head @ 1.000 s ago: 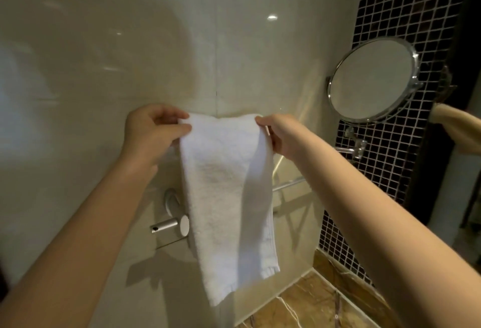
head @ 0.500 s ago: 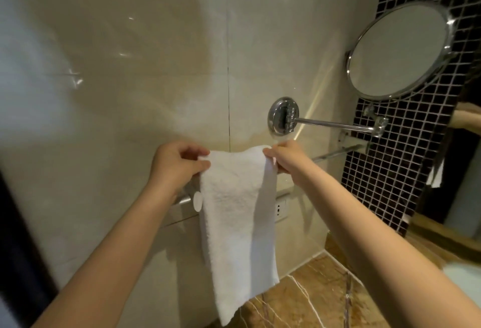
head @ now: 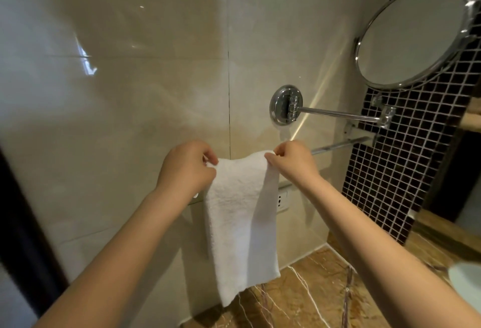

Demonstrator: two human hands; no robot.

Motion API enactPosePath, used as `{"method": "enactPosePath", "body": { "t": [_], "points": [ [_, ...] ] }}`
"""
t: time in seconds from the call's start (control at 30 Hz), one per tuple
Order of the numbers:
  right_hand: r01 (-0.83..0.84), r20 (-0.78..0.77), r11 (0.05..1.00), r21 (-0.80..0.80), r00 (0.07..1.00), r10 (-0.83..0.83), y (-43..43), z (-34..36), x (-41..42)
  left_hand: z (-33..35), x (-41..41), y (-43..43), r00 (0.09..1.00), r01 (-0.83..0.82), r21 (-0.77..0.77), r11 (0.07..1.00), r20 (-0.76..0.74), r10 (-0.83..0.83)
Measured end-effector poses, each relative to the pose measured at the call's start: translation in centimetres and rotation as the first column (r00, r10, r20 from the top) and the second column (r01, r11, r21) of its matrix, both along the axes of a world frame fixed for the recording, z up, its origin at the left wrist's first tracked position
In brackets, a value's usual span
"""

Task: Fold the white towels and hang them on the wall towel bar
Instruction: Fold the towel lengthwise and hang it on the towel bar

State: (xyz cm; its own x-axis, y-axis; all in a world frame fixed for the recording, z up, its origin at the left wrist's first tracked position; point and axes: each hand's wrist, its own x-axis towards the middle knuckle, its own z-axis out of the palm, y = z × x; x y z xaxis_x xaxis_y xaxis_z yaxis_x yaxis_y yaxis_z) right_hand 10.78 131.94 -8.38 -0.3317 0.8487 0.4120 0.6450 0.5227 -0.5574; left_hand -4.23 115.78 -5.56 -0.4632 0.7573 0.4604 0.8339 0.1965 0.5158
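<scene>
A folded white towel [head: 242,223] hangs down in front of the beige tiled wall. My left hand [head: 186,169] pinches its top left corner and my right hand [head: 291,162] pinches its top right corner, holding the top edge level. The chrome towel bar [head: 338,144] runs along the wall just behind the towel's top edge and out to the right. Most of the bar's left part is hidden by the towel and my hands. I cannot tell whether the towel touches the bar.
A round swivel mirror [head: 413,33] on a chrome arm [head: 335,113] sticks out from the wall above right. A wall socket [head: 282,201] sits behind the towel's right edge. Brown marble counter [head: 307,294] lies below, with a white basin rim [head: 468,281] at the right.
The towel and both hands have dropped from above the bar to about its height. The view has tilted upward, bringing the mirror's wall mount into sight.
</scene>
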Motion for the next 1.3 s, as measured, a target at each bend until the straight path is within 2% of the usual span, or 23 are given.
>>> {"method": "enactPosePath", "body": {
  "t": [0.07,0.13,0.2,0.3,0.53,0.6,0.67,0.7,0.77,0.8,0.87,0.93,0.97,1.07,1.2,1.3],
  "points": [
    [-0.010,-0.028,0.997,0.074,1.000,0.012,0.1,-0.4,0.6,-0.2,0.5,0.0,0.994,-0.042,-0.025,0.999,-0.101,0.039],
    [-0.110,-0.021,0.977,0.184,0.993,0.116,0.0,-0.5,1.1,-0.4,0.7,0.1,0.982,-0.048,-0.006,0.999,-0.184,0.046],
    [-0.272,0.083,0.921,0.280,0.962,0.259,-0.4,-0.6,1.4,-0.7,1.0,-0.1,0.984,-0.007,0.020,1.000,-0.178,0.010],
    [-0.397,0.260,0.867,0.301,0.909,0.325,-0.6,-1.4,1.2,-1.2,1.2,-0.2,0.981,0.022,-0.011,1.000,-0.192,-0.024],
    [-0.389,0.276,0.841,0.376,0.914,0.298,-0.8,-2.8,0.9,-2.9,1.1,-0.1,0.960,0.032,0.045,0.998,-0.279,-0.019],
    [-0.380,0.264,0.845,0.375,0.918,0.296,-0.8,-3.2,0.8,-3.5,1.2,-0.1,0.929,0.037,0.077,0.996,-0.369,-0.006],
    [-0.346,0.180,0.837,0.424,0.938,0.297,-1.0,-4.0,0.8,-4.5,1.4,-0.6,0.881,0.078,0.191,0.978,-0.472,0.022],
    [-0.297,0.072,0.825,0.481,0.951,0.300,-1.3,-4.8,0.8,-5.5,1.9,-1.1,0.888,0.111,0.292,0.950,-0.458,0.037],
    [-0.131,-0.228,0.828,0.545,0.927,0.297,-1.8,-7.3,0.9,-7.9,3.6,-2.7,0.962,0.104,0.474,0.874,-0.271,0.032],
    [-0.073,-0.354,0.856,0.512,0.890,0.288,-2.0,-8.6,1.0,-9.1,4.3,-3.2,0.989,0.064,0.535,0.842,-0.145,0.017],
    [-0.069,-0.521,0.947,0.314,0.821,0.233,-2.4,-10.6,1.1,-11.2,4.8,-3.6,0.997,-0.050,0.556,0.830,0.081,0.005],
    [-0.141,-0.601,0.988,0.069,0.784,0.154,-1.8,-11.7,1.2,-12.7,3.9,-2.8,0.976,-0.135,0.515,0.847,0.216,0.024],
    [-0.181,-0.624,0.983,-0.003,0.768,0.140,-1.4,-11.9,1.3,-13.1,3.2,-2.2,0.959,-0.167,0.495,0.853,0.281,0.025],
    [-0.371,-0.723,0.924,-0.093,0.663,0.193,-0.6,-11.3,1.0,-13.3,1.4,-0.7,0.867,-0.204,0.449,0.870,0.495,-0.052],
    [-0.611,-0.830,0.770,-0.182,0.515,0.213,-0.7,-9.6,0.1,-12.6,0.8,0.6,0.809,-0.090,0.449,0.889,0.553,-0.198],
    [-0.638,-0.851,0.728,-0.251,0.504,0.149,-0.3,-9.5,-0.4,-12.2,0.8,0.9,0.809,-0.023,0.460,0.888,0.530,-0.254]
  ]
}}
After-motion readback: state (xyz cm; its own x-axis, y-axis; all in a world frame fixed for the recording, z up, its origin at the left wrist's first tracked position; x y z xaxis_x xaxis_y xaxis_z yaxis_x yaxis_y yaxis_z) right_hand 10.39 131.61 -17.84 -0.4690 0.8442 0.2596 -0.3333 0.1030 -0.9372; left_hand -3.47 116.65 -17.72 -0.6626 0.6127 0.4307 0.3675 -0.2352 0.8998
